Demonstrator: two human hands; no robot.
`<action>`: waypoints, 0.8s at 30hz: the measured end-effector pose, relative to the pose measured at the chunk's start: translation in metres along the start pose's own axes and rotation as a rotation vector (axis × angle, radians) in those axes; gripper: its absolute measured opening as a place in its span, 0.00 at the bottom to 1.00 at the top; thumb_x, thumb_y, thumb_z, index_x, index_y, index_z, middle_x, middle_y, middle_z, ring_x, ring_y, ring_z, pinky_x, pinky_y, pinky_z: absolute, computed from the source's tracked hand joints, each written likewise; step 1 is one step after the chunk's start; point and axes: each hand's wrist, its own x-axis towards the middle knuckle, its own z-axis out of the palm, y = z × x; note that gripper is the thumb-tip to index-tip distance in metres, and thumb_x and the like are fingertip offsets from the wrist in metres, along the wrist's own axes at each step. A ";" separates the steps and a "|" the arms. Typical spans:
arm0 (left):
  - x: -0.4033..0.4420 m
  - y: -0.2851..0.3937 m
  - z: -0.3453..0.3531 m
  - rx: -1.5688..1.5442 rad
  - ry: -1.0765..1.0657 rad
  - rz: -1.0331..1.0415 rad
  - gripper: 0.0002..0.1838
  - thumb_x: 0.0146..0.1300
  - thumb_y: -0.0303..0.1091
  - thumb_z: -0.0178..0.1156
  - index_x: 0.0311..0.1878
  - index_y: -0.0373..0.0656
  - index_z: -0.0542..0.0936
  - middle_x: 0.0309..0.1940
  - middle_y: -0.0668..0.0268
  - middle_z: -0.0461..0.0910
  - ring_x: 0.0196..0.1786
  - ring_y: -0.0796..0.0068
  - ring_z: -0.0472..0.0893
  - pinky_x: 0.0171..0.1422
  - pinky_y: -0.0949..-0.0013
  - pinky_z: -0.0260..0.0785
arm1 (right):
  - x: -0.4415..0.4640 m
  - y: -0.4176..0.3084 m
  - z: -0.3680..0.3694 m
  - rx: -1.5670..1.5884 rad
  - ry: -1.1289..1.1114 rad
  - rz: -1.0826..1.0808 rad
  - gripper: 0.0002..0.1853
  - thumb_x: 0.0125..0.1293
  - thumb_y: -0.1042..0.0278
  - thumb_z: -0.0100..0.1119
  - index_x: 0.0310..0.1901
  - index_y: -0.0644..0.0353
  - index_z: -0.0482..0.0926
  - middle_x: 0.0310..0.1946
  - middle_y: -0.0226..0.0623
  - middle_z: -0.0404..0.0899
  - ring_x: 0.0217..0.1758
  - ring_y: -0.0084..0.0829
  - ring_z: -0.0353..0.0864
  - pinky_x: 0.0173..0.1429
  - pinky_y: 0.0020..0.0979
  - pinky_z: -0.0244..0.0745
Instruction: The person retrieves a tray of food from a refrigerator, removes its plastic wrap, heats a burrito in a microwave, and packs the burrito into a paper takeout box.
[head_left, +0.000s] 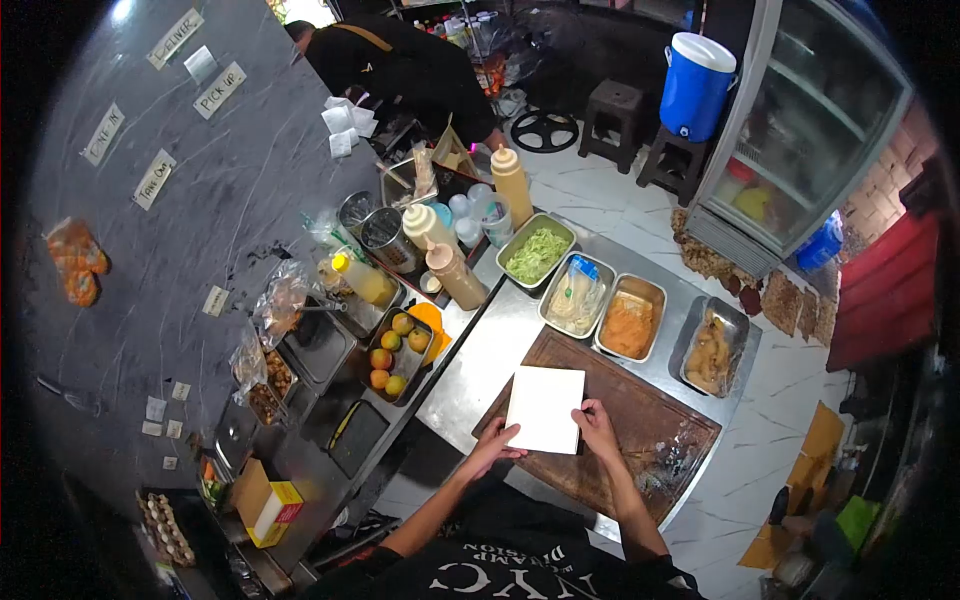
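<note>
A plain white rectangular thing (545, 410), flat like a closed paper box or a pad, is held over the brown cutting board (655, 430). My left hand (492, 447) is closed on its lower left corner. My right hand (597, 428) grips its right edge, the thumb lying near the top face. From here I cannot make out whether it is a box or a pad. Beyond the board stand metal pans of shredded lettuce (538, 252), a bagged pale food (576, 296), an orange shredded food (630, 318) and fried pieces (709, 352).
Squeeze bottles (455, 275) cluster at the left counter's corner, near a pan of tomatoes (398, 350). A yellow-and-white carton (268, 510) stands lower left. Another person (400, 75) bends over at the back. A glass-door fridge (800, 130) and a blue cooler (697, 88) are at the right.
</note>
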 end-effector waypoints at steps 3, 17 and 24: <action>0.003 -0.002 -0.002 -0.011 -0.015 0.001 0.31 0.67 0.49 0.60 0.61 0.37 0.61 0.45 0.54 0.79 0.39 0.68 0.85 0.41 0.73 0.79 | 0.000 0.002 -0.003 -0.015 0.004 0.025 0.08 0.69 0.68 0.57 0.41 0.52 0.66 0.30 0.27 0.77 0.32 0.15 0.73 0.31 0.19 0.65; 0.007 0.001 -0.005 0.024 -0.012 -0.029 0.30 0.68 0.48 0.58 0.62 0.37 0.62 0.46 0.56 0.79 0.40 0.68 0.85 0.42 0.72 0.79 | 0.009 0.016 -0.001 0.052 0.026 -0.043 0.08 0.70 0.69 0.56 0.41 0.53 0.65 0.30 0.30 0.78 0.29 0.15 0.74 0.28 0.19 0.66; 0.008 -0.003 -0.008 0.022 -0.044 0.000 0.29 0.67 0.50 0.59 0.60 0.38 0.63 0.44 0.57 0.80 0.38 0.71 0.85 0.41 0.72 0.79 | -0.002 -0.010 0.001 0.018 0.005 0.074 0.10 0.68 0.72 0.57 0.42 0.55 0.64 0.30 0.31 0.77 0.34 0.18 0.74 0.36 0.23 0.68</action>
